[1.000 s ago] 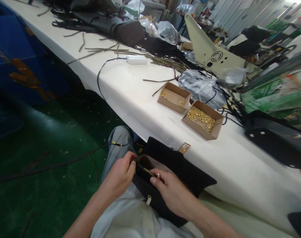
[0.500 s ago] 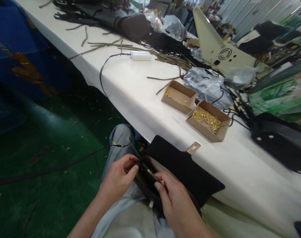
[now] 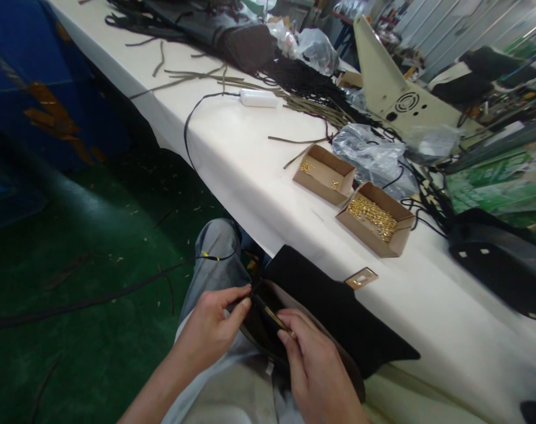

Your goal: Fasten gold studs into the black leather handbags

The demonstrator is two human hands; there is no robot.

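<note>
A black handbag [image 3: 257,330] rests in my lap, its mouth open. Its flap [image 3: 321,300] is folded back against the table edge, with a gold-coloured clasp plate [image 3: 361,278] at the flap's edge. Thumb and fingertips of my left hand [image 3: 219,315] pinch the bag's far corner; what lies between them is too small to tell. My right hand [image 3: 312,353] reaches into the opening, its thumb and index finger closed on a thin brass-coloured strip [image 3: 273,317] that points toward the left hand. The bag's inside is mostly dark.
Two cardboard boxes with small gold-coloured parts, one sparse [image 3: 323,191] and one fuller [image 3: 374,244], stand on the white table [image 3: 250,141]. Beyond are a corded white device [image 3: 258,98], dark strips and plastic bags [image 3: 374,156]. A black bag piece [image 3: 498,259] lies right.
The flap and its clasp plate have shifted right and slightly down. My hands keep nearly the same grips, and the table scene has moved slightly right in view.
</note>
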